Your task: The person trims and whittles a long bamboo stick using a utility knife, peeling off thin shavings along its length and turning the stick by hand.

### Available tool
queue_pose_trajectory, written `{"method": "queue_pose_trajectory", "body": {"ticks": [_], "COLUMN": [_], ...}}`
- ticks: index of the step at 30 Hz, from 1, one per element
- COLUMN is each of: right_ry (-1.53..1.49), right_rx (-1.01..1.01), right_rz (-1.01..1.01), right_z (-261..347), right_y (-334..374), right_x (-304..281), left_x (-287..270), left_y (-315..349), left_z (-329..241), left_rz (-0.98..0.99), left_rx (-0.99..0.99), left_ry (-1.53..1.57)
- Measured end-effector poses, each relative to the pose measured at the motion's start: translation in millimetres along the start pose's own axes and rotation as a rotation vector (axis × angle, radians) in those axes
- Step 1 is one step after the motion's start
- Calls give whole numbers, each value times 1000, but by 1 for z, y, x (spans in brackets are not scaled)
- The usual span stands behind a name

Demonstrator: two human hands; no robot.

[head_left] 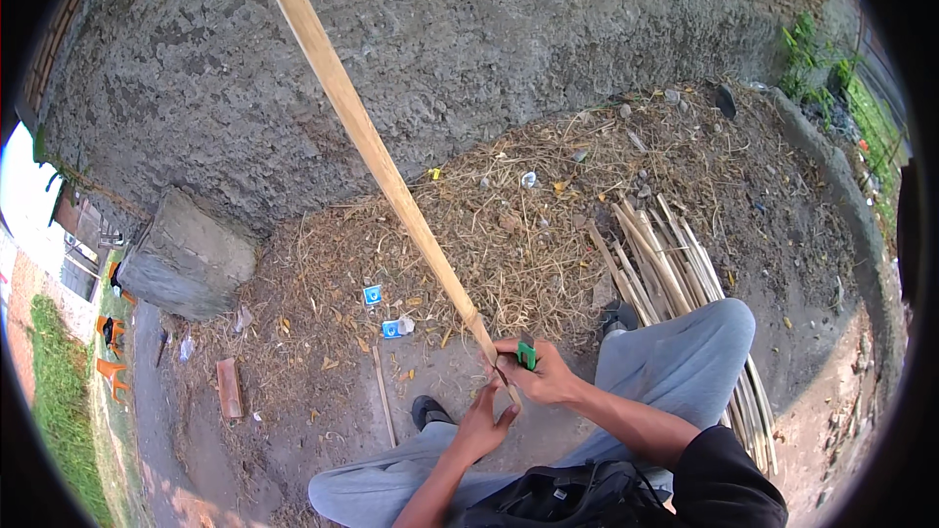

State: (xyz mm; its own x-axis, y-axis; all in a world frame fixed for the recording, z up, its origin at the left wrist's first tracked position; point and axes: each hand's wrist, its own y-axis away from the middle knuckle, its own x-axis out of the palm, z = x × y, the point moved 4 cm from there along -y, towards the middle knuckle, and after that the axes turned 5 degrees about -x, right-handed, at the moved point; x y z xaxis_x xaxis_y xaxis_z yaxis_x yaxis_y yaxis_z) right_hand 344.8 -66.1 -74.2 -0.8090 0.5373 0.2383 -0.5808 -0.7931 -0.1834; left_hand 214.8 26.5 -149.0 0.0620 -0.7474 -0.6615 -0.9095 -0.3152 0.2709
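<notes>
A long, pale bamboo strip (377, 158) slants from the top edge of the view down to my hands, passing in front of the wall. My left hand (476, 430) is closed around its lower end, the thumb along one side. Just above, my right hand (544, 377) is closed on a green-handled knife (527, 353). A dark edge that looks like its blade lies against the strip between the two hands. The fingers partly hide the exact contact there.
Several bamboo strips (675, 259) lie piled beside my right leg. A rough grey wall (548, 29) rises ahead, above dry straw (509, 210). Left are a concrete block (186, 259) and a brick (229, 389). A thin stick (383, 396) and blue packets (373, 295) lie nearby.
</notes>
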Motion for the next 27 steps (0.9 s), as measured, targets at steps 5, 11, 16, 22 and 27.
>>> {"method": "queue_pose_trajectory", "body": {"ticks": [5, 11, 16, 22, 27], "right_ry": [201, 480, 414, 149, 137], "right_rx": [-29, -455, -221, -138, -140], "right_rz": [-95, -263, -344, -424, -419], "right_z": [16, 48, 47, 48, 25], "right_y": [-7, -20, -22, -25, -19], "right_x": [-5, -12, -44, -43, -45], "left_x": [-27, -60, -124, -149, -198], "left_y": [-7, -31, -4, 21, 20], "left_z": [-49, -72, -97, -116, -148], "left_rz": [-278, -359, 7, -245, -564], "left_rx": [254, 164, -52, 89, 311], "left_ry": [307, 633, 990, 789, 310]}}
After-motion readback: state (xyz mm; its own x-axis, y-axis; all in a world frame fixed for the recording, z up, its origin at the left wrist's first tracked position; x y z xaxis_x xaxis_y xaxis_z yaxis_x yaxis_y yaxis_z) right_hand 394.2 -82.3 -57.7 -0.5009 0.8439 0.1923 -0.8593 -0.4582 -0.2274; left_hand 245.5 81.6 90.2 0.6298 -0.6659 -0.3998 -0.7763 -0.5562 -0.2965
